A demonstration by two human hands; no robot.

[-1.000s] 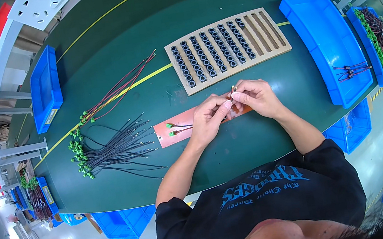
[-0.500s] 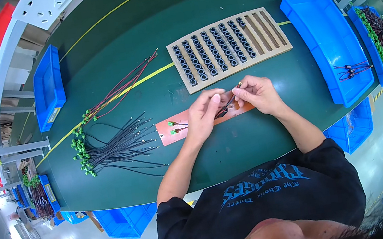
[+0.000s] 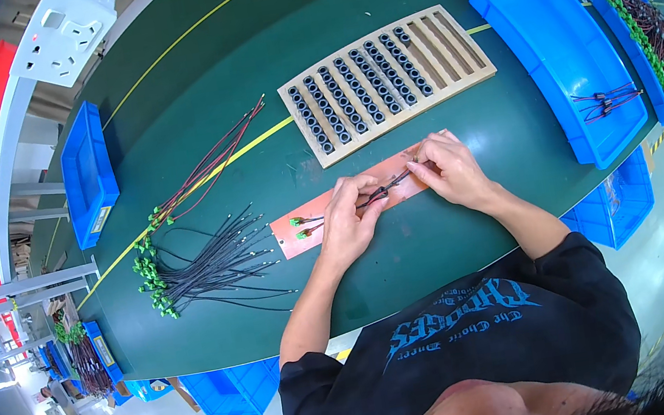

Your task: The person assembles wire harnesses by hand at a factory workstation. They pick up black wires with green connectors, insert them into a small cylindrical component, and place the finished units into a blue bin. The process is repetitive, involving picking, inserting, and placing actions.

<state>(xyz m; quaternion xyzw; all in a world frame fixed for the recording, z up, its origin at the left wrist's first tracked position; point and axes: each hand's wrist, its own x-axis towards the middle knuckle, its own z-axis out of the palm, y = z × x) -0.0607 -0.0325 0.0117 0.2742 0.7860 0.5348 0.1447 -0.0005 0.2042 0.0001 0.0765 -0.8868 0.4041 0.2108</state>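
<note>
Two thin cables with green connectors [image 3: 299, 222] lie along a copper-coloured strip [image 3: 297, 248] in front of me. My left hand [image 3: 350, 216] is closed on them near its right part, the thumb pressed towards the fingers. Between my hands a small black ring-like part [image 3: 377, 195] sits around the cables. My right hand [image 3: 451, 168] pinches the cables' far ends, thumb against fingertips, just above the strip. The fingers cover the exact tips.
Beyond the strip lies a wooden tray [image 3: 325, 159] with rows of black rings. Black cables [image 3: 211, 260] and red-black cables [image 3: 209, 161] with green connectors lie left. A blue bin [image 3: 548, 46] with finished-looking cable pieces [image 3: 607, 103] stands right, beside another cable-filled bin [image 3: 650, 40].
Both hands have lowered towards the strip, and my right fingertips have drawn away from the left ones. More of the cables and the black part shows between them. The whole view has shifted slightly.
</note>
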